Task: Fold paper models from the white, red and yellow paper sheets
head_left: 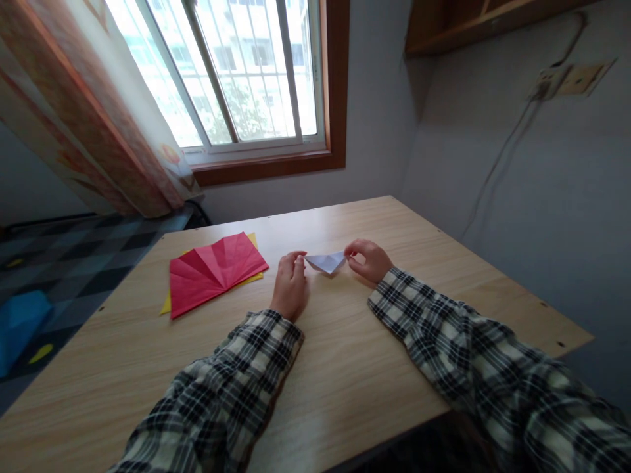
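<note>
A small folded piece of white paper (326, 263) spans the gap between my two hands, its lower edge coming to a point just over the wooden table (345, 368). My left hand (292, 284) pinches its left corner between thumb and fingers. At the opposite corner, my right hand (369, 260) grips the paper the same way. Left of my left hand lies a creased red sheet of paper (217, 270), with a yellow sheet (166, 306) showing from under its edges.
Past the table's left edge is a checkered cloth surface with a blue paper piece (22, 322) on it. A window (236, 79) and a curtain (93, 98) are at the back. A wall socket with a cord (503, 154) is on the right wall, near a wooden shelf (453, 29).
</note>
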`<state>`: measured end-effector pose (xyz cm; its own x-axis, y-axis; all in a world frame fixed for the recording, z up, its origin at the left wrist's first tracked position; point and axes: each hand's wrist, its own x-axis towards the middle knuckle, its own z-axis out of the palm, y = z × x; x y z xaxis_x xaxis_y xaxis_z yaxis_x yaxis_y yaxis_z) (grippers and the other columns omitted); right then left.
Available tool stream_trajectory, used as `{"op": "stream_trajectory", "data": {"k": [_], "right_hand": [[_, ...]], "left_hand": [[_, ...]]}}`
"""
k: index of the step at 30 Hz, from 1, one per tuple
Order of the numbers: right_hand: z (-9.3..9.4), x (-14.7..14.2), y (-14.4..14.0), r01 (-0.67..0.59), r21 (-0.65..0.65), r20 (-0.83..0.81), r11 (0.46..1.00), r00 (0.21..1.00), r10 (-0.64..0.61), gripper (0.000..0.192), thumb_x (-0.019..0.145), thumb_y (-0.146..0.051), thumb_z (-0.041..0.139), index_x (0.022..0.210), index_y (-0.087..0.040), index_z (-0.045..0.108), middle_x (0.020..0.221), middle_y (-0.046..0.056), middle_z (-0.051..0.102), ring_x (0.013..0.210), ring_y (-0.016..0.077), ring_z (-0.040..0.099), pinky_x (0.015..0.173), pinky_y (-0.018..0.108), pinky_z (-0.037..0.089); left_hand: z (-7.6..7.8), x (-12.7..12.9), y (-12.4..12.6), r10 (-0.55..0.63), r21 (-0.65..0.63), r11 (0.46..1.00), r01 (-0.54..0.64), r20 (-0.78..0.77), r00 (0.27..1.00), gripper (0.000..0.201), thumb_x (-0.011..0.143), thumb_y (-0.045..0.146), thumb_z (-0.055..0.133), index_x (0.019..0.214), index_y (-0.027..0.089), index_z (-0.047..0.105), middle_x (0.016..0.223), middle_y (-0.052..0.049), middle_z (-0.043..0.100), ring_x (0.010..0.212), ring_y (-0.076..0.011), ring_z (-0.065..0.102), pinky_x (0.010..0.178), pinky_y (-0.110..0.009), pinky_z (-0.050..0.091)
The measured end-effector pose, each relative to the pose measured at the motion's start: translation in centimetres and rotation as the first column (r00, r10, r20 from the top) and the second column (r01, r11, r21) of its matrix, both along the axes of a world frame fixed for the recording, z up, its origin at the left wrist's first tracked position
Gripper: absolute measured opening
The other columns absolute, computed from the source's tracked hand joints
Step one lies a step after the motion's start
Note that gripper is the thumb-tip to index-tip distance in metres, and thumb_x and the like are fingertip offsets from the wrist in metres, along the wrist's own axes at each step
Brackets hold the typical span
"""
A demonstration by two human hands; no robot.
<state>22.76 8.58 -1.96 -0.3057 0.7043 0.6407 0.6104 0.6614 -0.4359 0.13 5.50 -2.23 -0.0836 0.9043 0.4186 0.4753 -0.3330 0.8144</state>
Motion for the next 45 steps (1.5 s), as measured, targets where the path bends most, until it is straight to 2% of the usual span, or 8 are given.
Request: {"op": "stream_trajectory", "data": {"k": [4,8,12,18,24,27,35,45], "right_hand": [[-0.4,1.1,1.2,0.127,-0.003,-0.123,0.992,0.984,-0.126,0.011,0.076,-0.016,0.055,0.081,-0.020,0.064,0.081,0.003,0.067,0.079,0.0201,0.061,0.080,0.034,0.049],[-0.7,2.6,2.4,0.274,-0.007,-0.184,0.962,0.945,-0.270,0.010,0.078,-0.019,0.054,0.082,-0.020,0.064,0.082,0.005,0.066,0.076,0.0206,0.061,0.077,0.035,0.049],[-1.2,3.8,3.4,0.423,-0.044,-0.252,0.905,0.872,-0.420,0.014,0.081,-0.019,0.051,0.086,-0.018,0.064,0.087,0.007,0.067,0.074,0.0211,0.061,0.074,0.034,0.049],[-1.7,4.4,4.2,0.535,-0.036,-0.181,0.844,0.827,-0.532,0.017,0.083,-0.016,0.051,0.092,-0.017,0.065,0.094,0.010,0.069,0.088,0.0239,0.061,0.083,0.036,0.045],[-1.2,4.6,3.9,0.669,-0.070,-0.089,0.740,0.735,-0.672,0.018,0.084,-0.016,0.053,0.094,-0.021,0.068,0.099,0.008,0.069,0.097,0.0256,0.057,0.082,0.036,0.040],[-1.0,4.7,3.8,0.700,-0.070,-0.069,0.711,0.708,-0.703,0.017,0.086,-0.017,0.054,0.094,-0.021,0.068,0.100,0.008,0.068,0.098,0.0261,0.055,0.079,0.035,0.037],[-1.1,4.8,3.9,0.721,-0.067,-0.039,0.690,0.689,-0.724,0.017,0.087,-0.018,0.055,0.095,-0.023,0.070,0.102,0.007,0.067,0.099,0.0261,0.053,0.078,0.036,0.034],[-1.6,4.9,4.2,0.692,-0.091,0.003,0.716,0.719,-0.695,0.020,0.086,-0.017,0.056,0.096,-0.025,0.072,0.103,0.008,0.066,0.102,0.0275,0.053,0.081,0.038,0.037]], "left_hand": [[-0.3,0.0,0.2,0.036,-0.035,0.999,-0.033,0.106,0.994,0.034,0.096,0.037,0.041,0.122,0.019,0.054,0.113,-0.010,0.054,0.095,-0.0183,0.058,0.065,-0.026,0.053],[-0.1,0.0,0.2,0.030,-0.047,0.999,-0.024,0.126,0.992,0.034,0.096,0.038,0.041,0.121,0.018,0.054,0.112,-0.010,0.054,0.092,-0.0175,0.057,0.064,-0.026,0.054],[0.0,-0.1,0.3,0.013,-0.059,0.998,-0.007,0.110,0.994,0.034,0.095,0.037,0.042,0.119,0.017,0.057,0.108,-0.010,0.055,0.092,-0.0181,0.057,0.065,-0.027,0.055],[0.2,-0.2,0.3,0.011,-0.085,0.996,-0.002,0.105,0.994,0.034,0.094,0.035,0.044,0.117,0.015,0.058,0.110,-0.011,0.055,0.091,-0.0176,0.058,0.066,-0.027,0.054],[0.3,-0.2,0.3,0.010,-0.112,0.994,0.004,0.126,0.992,0.033,0.093,0.036,0.046,0.117,0.016,0.059,0.110,-0.010,0.056,0.090,-0.0172,0.058,0.066,-0.026,0.054],[0.2,-0.2,0.3,0.006,-0.101,0.995,0.007,0.122,0.993,0.033,0.092,0.035,0.046,0.115,0.016,0.059,0.109,-0.010,0.056,0.090,-0.0177,0.058,0.065,-0.026,0.054],[0.1,-0.3,0.3,-0.009,-0.090,0.996,0.017,0.091,0.996,0.034,0.092,0.036,0.046,0.115,0.016,0.060,0.111,-0.011,0.057,0.092,-0.0189,0.058,0.067,-0.028,0.054],[-0.4,-0.5,0.6,-0.020,-0.072,0.997,0.021,0.010,1.000,0.032,0.093,0.036,0.046,0.114,0.018,0.061,0.111,-0.011,0.059,0.099,-0.0215,0.059,0.077,-0.034,0.054]]}}
